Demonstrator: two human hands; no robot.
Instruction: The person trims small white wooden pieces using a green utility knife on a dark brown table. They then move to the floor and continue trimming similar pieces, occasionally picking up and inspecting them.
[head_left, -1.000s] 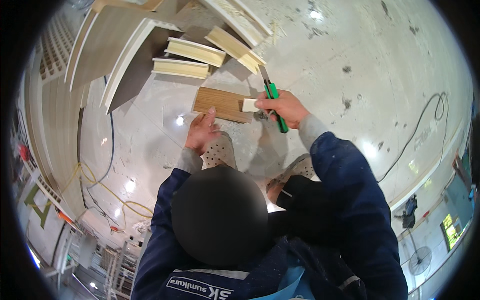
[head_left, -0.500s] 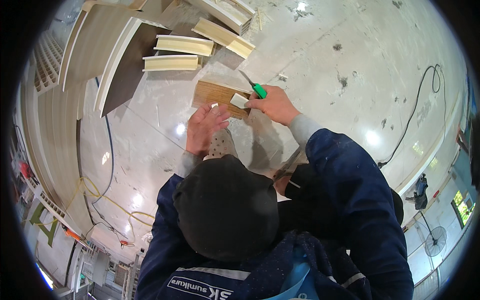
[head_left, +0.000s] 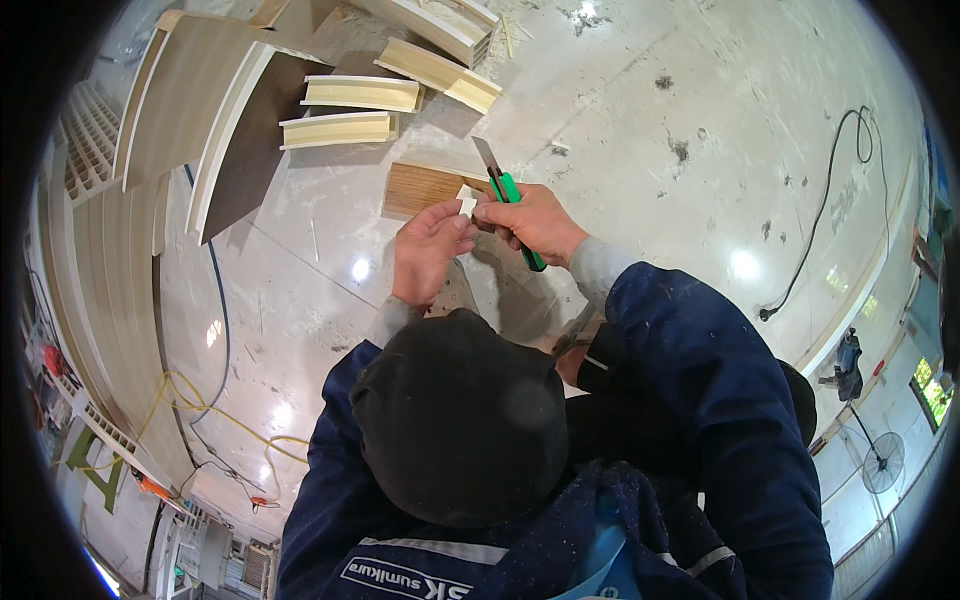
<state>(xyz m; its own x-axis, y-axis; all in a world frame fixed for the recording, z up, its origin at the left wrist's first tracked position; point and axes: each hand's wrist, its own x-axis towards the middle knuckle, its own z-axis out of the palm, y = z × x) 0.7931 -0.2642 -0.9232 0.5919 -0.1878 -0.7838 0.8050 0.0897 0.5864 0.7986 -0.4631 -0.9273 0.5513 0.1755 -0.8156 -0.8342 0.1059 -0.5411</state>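
My left hand (head_left: 428, 255) pinches a small white flat piece (head_left: 467, 206) between thumb and fingertips. Right beside it, my right hand (head_left: 543, 225) grips a utility knife (head_left: 508, 188) with a green and black handle, its blade extended and pointing up and away. The right fingertips meet the white piece too; whether one piece or two are there, I cannot tell. Just beyond the hands, a short brown wood-grain piece (head_left: 410, 190) lies on the floor, partly covered by the fingers and the knife.
Several cream channel-shaped offcuts (head_left: 363, 94) lie at the far left, next to a large dark-faced panel (head_left: 255, 135). Long beige panels (head_left: 100, 300) line the left side. A yellow cord (head_left: 205, 408) and a black cable (head_left: 815, 225) run over the floor. A fan (head_left: 882, 463) stands at the right.
My hands have come together at the white piece, the left moving right and slightly up. The knife has turned more upright in my right hand, showing more of its handle.
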